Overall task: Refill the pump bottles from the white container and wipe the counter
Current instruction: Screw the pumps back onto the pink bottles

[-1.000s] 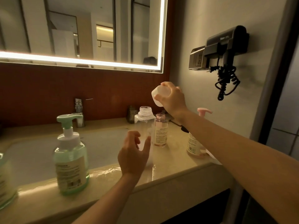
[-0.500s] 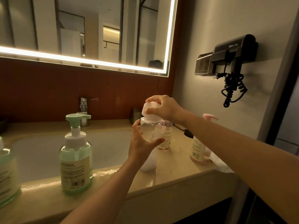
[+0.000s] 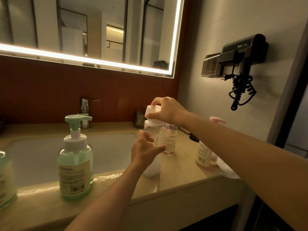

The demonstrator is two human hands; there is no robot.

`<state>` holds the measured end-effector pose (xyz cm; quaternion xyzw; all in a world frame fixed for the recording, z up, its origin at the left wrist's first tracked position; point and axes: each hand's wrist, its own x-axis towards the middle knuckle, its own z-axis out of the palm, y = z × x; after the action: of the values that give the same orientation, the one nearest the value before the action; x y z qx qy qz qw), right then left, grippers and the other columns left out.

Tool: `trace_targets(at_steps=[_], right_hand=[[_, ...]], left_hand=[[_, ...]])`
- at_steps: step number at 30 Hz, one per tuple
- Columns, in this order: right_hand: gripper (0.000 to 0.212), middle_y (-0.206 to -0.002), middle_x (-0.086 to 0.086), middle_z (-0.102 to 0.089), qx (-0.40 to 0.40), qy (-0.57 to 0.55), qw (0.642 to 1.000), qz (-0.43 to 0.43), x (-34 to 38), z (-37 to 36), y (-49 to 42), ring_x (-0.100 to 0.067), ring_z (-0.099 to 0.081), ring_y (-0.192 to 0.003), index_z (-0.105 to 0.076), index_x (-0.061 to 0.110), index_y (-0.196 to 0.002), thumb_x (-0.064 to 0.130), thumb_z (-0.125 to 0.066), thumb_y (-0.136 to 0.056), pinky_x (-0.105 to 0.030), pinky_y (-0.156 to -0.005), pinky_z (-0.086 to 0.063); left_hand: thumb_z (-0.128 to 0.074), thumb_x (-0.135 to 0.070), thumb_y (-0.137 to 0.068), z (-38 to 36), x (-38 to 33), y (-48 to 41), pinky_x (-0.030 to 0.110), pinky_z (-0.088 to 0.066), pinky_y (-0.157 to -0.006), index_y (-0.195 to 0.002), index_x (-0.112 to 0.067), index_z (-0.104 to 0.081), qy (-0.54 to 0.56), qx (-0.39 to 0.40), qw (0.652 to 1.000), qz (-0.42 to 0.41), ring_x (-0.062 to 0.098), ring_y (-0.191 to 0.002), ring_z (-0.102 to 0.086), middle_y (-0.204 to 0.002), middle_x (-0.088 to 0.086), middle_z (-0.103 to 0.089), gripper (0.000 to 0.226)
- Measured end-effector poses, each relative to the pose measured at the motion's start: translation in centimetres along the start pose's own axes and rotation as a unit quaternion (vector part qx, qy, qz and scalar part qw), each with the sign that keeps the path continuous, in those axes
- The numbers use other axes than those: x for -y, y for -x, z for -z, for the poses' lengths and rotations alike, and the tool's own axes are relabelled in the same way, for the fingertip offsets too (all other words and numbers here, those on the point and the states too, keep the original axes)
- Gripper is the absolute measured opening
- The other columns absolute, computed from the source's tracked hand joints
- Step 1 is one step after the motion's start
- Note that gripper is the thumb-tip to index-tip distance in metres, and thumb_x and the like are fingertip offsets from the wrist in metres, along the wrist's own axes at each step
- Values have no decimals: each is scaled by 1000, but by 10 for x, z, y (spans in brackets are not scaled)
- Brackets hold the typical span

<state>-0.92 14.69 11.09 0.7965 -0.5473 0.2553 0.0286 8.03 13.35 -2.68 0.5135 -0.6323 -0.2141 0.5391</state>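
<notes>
**Cap on the container, one bottle open, counter not yet wiped**

Head view. The white container (image 3: pixel 149 130) stands on the counter (image 3: pixel 183 178), at the right end of the sink (image 3: pixel 41 155). The left hand (image 3: pixel 145 150) is curled around its body and holds it firm. The right hand (image 3: pixel 168 110) comes from above, and its fingers pinch the white cap (image 3: pixel 152 112), which sits a little tilted on the neck of the container. From this moment alone I cannot tell if the cap is going on or coming off.

Just behind the container, almost touching it, stands a small pink bottle (image 3: pixel 170 140) with a bare threaded neck and no pump. I judge this is the bottle in work. How full it is, I cannot read in this warm light.

To the right, partly hidden by the right forearm, a pink pump bottle (image 3: pixel 204 154) has its pump on. On the left, a green pump bottle (image 3: pixel 75 160) stands closed and looks quite full.

A white cloth (image 3: pixel 228 170) lies at the right edge of the counter, and no hand touches it. The front edge of the counter shines as if wet. So I judge the refilling is partly done, while the missing pump and the wiping are left.
</notes>
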Motion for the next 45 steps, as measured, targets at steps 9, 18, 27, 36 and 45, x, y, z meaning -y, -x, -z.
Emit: trace_targets(at_steps=[9,18,27,36,45], right_hand=[[59,-120,-9,-49,-14,85,996,-15,5,-1,4,-24,-52,-101,-47,18,-125,58,-55,-81,-32,-81,-47],[62,-129,-5,-49,76,-2,997,-6,4,8,-1,-22,-48,-109,-44,24,-132,41,-69,-77,-29,-83,-47],[57,-128,-4,-51,78,4,997,13,4,8,-4,-19,-48,-108,-47,23,-131,37,-68,-80,-24,-80,-41],[57,-122,-6,-51,18,59,998,-27,5,-6,-1,-21,-51,-103,-46,21,-128,51,-58,-82,-29,-78,-45],[78,-149,-10,-20,119,63,989,-69,13,-1,-7,-33,-29,-133,-25,22,-143,59,-54,-81,-46,-106,-35]], left_hand=[[-83,-37,-62,2,1,0,28,-52,-67,-100,-22,-39,-20,7,1000,0,5,-74,-57,-91,-6,-57,59],[-82,-37,-63,3,0,2,25,-51,-66,-99,-21,-39,-19,10,1000,-4,9,-76,-58,-92,-4,-57,58],[-82,-38,-63,3,3,3,27,-52,-68,-98,-22,-39,-15,11,1000,-9,10,-78,-59,-92,-4,-58,58],[-82,-39,-62,2,5,3,25,-51,-66,-99,-21,-39,-18,10,1000,-11,10,-78,-58,-92,-5,-57,59],[-82,-43,-61,1,8,2,31,-55,-70,-98,-22,-39,-30,8,999,-13,10,-76,-60,-89,-6,-57,60]])
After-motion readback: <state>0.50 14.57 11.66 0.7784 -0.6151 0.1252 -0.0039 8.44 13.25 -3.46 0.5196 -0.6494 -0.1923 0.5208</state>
